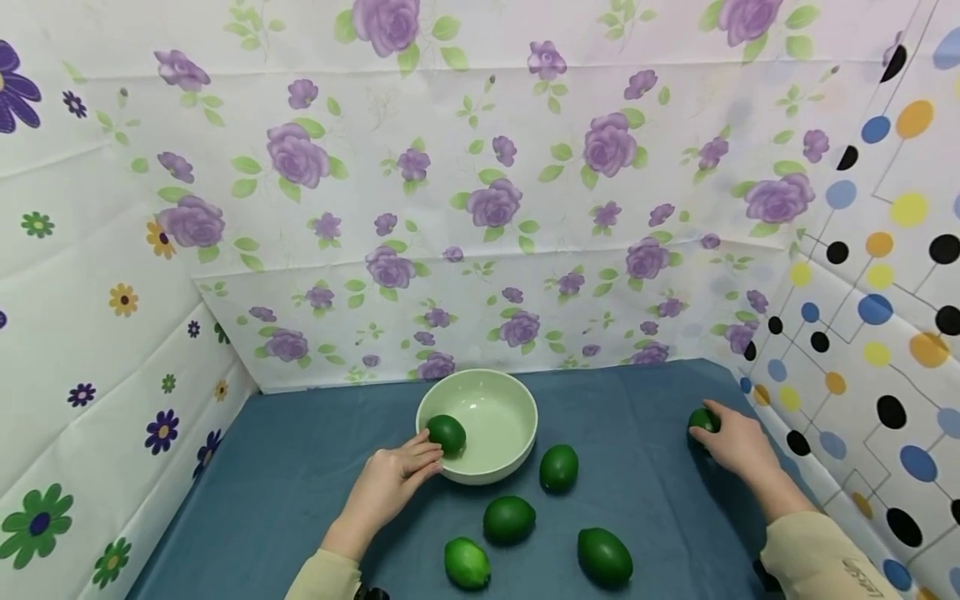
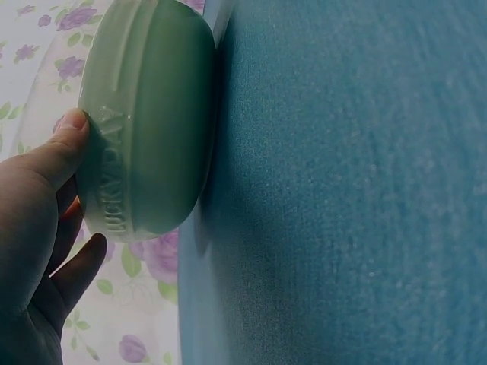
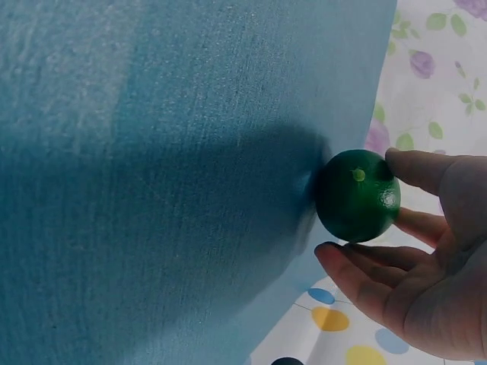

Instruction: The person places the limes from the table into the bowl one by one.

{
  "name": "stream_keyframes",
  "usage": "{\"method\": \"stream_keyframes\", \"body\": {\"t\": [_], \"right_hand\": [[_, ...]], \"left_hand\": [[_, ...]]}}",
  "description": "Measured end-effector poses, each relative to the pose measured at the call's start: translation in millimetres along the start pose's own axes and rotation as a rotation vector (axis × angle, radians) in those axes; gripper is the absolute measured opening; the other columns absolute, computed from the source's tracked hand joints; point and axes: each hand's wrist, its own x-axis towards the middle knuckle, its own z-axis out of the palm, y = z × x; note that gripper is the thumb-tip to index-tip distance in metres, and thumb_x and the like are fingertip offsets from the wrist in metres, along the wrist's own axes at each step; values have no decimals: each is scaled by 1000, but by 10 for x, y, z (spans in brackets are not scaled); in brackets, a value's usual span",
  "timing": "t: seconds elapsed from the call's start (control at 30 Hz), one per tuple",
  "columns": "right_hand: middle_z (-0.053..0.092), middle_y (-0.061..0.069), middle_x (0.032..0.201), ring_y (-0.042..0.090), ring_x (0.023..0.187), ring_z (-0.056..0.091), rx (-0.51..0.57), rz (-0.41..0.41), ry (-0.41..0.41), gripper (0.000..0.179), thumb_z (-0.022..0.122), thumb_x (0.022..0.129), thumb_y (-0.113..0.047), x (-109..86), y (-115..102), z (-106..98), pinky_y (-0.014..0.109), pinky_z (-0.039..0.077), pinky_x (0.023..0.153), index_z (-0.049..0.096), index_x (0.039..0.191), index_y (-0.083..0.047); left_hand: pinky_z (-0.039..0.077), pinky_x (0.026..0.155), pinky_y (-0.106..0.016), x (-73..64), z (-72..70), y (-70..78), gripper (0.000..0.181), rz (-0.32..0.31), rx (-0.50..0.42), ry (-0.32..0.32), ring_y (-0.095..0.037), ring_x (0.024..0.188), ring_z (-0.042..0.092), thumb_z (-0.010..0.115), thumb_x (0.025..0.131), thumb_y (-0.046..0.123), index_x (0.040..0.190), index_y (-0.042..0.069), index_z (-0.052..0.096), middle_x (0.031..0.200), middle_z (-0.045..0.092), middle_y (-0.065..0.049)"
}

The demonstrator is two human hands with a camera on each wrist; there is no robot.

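A pale green bowl (image 1: 491,392) stands at the back of the blue cloth, with a dark green lime (image 1: 446,435) inside against its left wall. My left hand (image 1: 393,483) is over the bowl's left rim, its fingertips touching that lime. In the left wrist view, the bowl (image 2: 156,122) hides the lime, and the thumb and fingers of the left hand (image 2: 30,220) are spread beside the rim. Far to the right, my right hand (image 1: 738,446) grips another lime (image 1: 702,421). The right wrist view has this lime (image 3: 356,199) between the thumb and fingers, close to the cloth.
Several more limes lie in front of the bowl: one near its right side (image 1: 558,468), a dark one (image 1: 509,520), a brighter lime (image 1: 467,563) and a larger lime (image 1: 604,557). Flowered sheeting (image 1: 495,292) walls the back; dotted sheeting (image 1: 870,400) borders the right.
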Motion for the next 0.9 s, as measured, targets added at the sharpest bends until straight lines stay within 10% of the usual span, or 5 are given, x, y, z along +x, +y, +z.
{"method": "stream_keyframes", "body": {"t": [0.9], "right_hand": [[40, 50, 147, 65, 120, 52, -28, -23, -8, 79, 68, 107, -33, 42, 40, 11, 68, 55, 85, 33, 159, 16]], "left_hand": [[56, 108, -45, 2, -2, -25, 32, -1, -7, -9, -20, 140, 58, 79, 99, 30, 126, 13, 82, 129, 76, 3]]}}
